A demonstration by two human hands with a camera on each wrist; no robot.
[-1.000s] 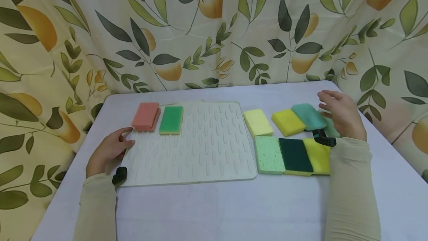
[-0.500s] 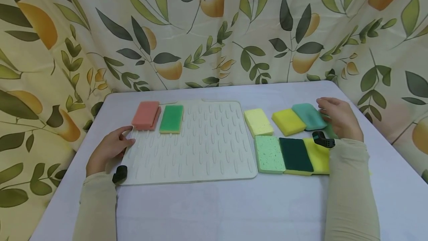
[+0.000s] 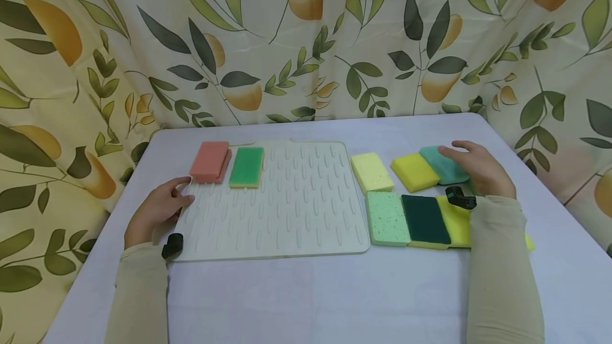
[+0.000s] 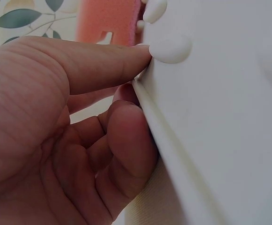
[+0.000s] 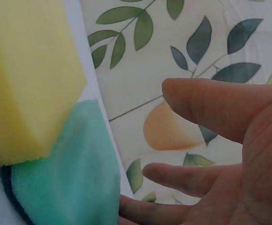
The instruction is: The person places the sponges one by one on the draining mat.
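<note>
My left hand (image 3: pixel 155 208) pinches the left edge of a white ridged drying mat (image 3: pixel 291 200). Up close in the left wrist view, the thumb lies on top of the mat (image 4: pixel 229 117) and curled fingers tuck under its rim. A stack of pink sponges (image 3: pixel 209 162) and a green sponge (image 3: pixel 246 168) sit on its far left part. At the right, my right hand (image 3: pixel 485 168) hovers beside a teal sponge (image 3: pixel 442 163), overlapping it in the head view. Its thumb and fingers are spread apart with nothing between them in the right wrist view.
Right of the mat lie a pale yellow sponge (image 3: pixel 372 172), a yellow sponge (image 3: pixel 414 172), a speckled light green sponge (image 3: pixel 388 218), a dark green sponge (image 3: pixel 425 221) and another yellow one (image 3: pixel 453 222), partly behind the sleeve. A leaf-patterned curtain (image 3: pixel 306 68) borders the white table (image 3: pixel 306 301).
My right hand has shifted slightly left, and its thumb has come out over the teal sponge. The left hand keeps its hold on the mat's edge.
</note>
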